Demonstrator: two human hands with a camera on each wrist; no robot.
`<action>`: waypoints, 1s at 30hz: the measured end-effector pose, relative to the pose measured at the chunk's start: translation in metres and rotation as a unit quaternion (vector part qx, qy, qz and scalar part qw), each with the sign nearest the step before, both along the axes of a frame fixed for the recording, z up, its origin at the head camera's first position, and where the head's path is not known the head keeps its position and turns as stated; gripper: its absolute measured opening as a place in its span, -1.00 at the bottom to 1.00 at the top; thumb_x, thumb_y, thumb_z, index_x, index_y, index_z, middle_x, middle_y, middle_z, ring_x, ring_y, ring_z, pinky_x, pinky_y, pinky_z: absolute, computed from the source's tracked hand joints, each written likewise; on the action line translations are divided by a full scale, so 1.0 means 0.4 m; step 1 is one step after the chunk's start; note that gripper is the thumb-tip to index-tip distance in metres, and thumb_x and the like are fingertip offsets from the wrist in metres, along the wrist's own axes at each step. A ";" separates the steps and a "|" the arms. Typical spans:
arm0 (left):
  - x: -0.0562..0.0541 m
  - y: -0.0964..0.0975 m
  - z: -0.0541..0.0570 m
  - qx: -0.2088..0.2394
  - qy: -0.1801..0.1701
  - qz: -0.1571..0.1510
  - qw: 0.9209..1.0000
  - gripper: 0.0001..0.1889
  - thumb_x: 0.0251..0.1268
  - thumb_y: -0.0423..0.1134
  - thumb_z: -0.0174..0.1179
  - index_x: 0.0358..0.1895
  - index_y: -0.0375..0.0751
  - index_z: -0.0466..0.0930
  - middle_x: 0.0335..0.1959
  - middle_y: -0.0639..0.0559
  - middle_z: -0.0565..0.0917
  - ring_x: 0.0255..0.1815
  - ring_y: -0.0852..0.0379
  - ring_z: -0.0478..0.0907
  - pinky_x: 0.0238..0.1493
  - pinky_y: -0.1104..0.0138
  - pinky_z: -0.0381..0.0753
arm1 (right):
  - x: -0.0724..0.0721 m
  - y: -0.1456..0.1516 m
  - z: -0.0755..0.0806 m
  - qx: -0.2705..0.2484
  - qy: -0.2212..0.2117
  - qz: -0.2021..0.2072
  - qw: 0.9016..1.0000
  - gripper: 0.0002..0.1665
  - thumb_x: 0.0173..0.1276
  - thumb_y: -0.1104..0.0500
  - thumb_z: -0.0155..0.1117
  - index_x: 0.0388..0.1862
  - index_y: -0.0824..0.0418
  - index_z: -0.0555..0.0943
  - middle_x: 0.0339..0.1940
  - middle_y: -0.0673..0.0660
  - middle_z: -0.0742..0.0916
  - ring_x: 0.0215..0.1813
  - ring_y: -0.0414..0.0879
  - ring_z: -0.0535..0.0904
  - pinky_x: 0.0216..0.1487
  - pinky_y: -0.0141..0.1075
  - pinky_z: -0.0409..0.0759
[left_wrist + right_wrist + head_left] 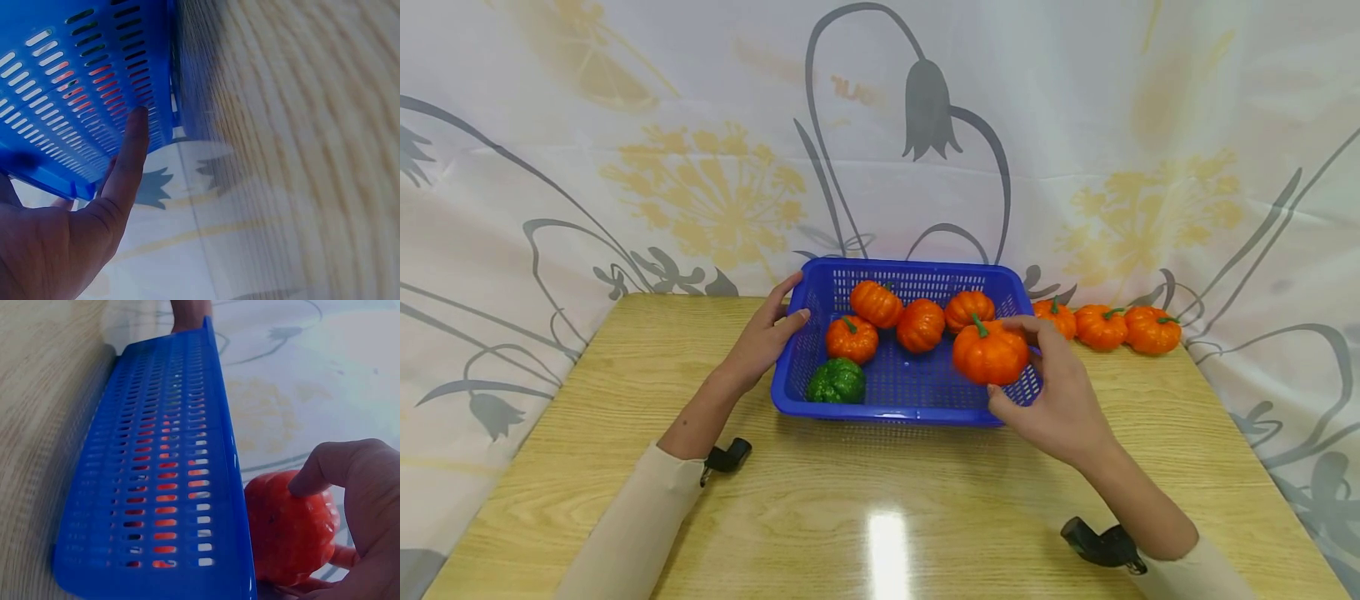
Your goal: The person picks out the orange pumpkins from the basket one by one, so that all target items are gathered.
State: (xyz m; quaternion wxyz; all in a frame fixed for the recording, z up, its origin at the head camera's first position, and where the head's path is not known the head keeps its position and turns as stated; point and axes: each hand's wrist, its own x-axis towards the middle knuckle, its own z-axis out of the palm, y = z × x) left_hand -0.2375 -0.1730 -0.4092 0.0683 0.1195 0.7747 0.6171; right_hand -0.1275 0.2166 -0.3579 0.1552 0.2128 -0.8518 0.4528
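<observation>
A blue plastic basket (887, 412) sits on the table. My left hand (760, 340) grips its left rim, the thumb over the edge; in the left wrist view one finger (128, 156) lies along the slotted outer wall. My right hand (1063, 400) pinches a small orange pumpkin (990, 353) with a green stem between thumb and fingers, above the basket's right side. The right wrist view has this pumpkin (287, 528) just beyond the basket's rim. Inside, several orange pumpkins (921, 326) lie toward the back and left, and a green pumpkin (837, 382) sits at the front left corner.
To the right of the basket, 3 more orange pumpkins (1101, 327) stand in a row along the table's back edge. Behind the wooden table (820, 508) hangs a flower-patterned cloth (880, 192). Black wrist devices (1101, 543) are on both forearms.
</observation>
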 end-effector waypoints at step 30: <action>0.003 0.001 0.005 -0.013 -0.004 0.005 1.000 -0.29 0.74 -0.12 0.01 0.77 0.23 -0.06 0.42 -0.40 0.44 0.30 -0.36 0.58 0.07 0.18 0.75 | 0.016 0.107 -0.009 0.013 0.005 -0.079 0.997 -0.04 0.03 0.56 0.48 0.48 0.34 0.41 0.40 0.24 0.52 0.28 -0.22 0.43 0.22 -0.69 0.41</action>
